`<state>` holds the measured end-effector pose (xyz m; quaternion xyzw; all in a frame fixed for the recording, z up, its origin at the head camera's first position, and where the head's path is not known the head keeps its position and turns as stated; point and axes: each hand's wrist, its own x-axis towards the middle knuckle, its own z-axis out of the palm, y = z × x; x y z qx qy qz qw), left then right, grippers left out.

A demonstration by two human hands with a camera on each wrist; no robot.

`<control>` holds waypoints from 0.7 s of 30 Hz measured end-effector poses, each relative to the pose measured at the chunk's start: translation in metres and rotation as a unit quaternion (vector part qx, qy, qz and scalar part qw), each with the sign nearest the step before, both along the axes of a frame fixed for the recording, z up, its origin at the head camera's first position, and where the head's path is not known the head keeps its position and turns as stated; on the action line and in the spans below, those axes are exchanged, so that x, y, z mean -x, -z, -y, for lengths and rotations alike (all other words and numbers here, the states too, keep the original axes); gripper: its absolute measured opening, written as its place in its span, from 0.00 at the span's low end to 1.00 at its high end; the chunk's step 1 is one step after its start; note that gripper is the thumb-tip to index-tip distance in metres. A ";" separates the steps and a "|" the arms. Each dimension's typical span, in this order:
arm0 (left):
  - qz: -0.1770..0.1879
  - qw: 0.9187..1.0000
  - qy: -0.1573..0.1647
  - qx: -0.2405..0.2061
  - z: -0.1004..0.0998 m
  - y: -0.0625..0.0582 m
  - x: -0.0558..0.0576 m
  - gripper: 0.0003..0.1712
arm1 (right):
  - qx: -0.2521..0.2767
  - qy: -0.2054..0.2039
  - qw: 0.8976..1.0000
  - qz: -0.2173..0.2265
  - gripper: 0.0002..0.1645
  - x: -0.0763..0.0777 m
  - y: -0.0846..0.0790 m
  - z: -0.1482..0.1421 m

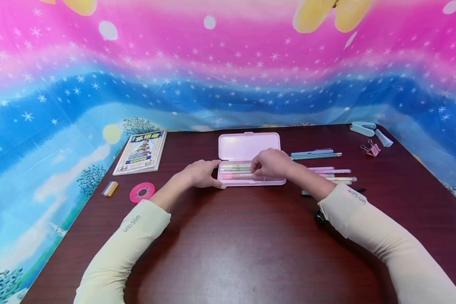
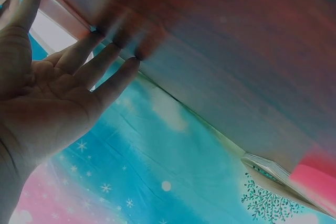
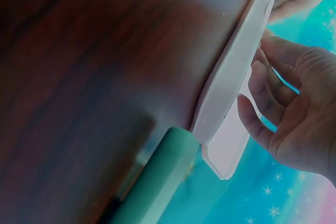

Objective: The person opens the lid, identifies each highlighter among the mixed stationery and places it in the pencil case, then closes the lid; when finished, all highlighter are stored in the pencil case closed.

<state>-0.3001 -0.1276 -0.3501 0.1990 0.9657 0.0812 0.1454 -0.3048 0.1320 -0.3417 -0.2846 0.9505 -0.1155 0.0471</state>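
Observation:
A pink pencil case [image 1: 266,183] lies with its lid [image 1: 248,145] raised at the back; several light-coloured pens [image 1: 233,169] lie in its tray. My left hand [image 1: 202,174] spans the case's left end, thumb at the front corner and index finger near the hinge. In the left wrist view the fingers [image 2: 107,66] are spread and nearly straight. My right hand [image 1: 271,164] reaches down into the tray over the pens. From the right wrist its fingers [image 3: 265,93] look bent, their foremost tips hidden behind the case wall; I cannot tell whether they pinch a pen.
Right of the case lie blue pens [image 1: 311,153] and pink and pale pens [image 1: 338,171], partly under my right forearm. Farther right are a stapler [image 1: 362,128] and a pink binder clip [image 1: 371,148]. A book [image 1: 140,153], an eraser [image 1: 110,188] and a pink tape roll [image 1: 149,187] lie left.

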 end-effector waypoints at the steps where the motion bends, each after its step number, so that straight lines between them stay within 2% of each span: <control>1: -0.001 1.000 0.001 0.000 0.000 0.000 0.000 0.55 | -0.004 0.000 1.000 -0.005 0.03 -0.001 0.000 0.001; 7: 0.001 1.000 0.002 -0.003 0.000 0.001 -0.001 0.55 | -0.025 0.003 0.999 -0.025 0.02 -0.003 0.000 0.003; 11: 0.002 1.000 0.005 -0.005 -0.001 0.001 -0.001 0.54 | -0.003 0.015 1.000 -0.021 0.03 -0.004 -0.005 -0.009; 14: -0.001 1.000 0.002 -0.005 -0.001 0.000 -0.001 0.54 | 0.031 0.027 0.999 -0.011 0.01 -0.001 -0.011 -0.027; 21: 0.002 1.000 0.002 -0.002 0.001 -0.002 -0.001 0.54 | 0.079 0.057 0.995 0.018 0.08 0.007 -0.019 -0.094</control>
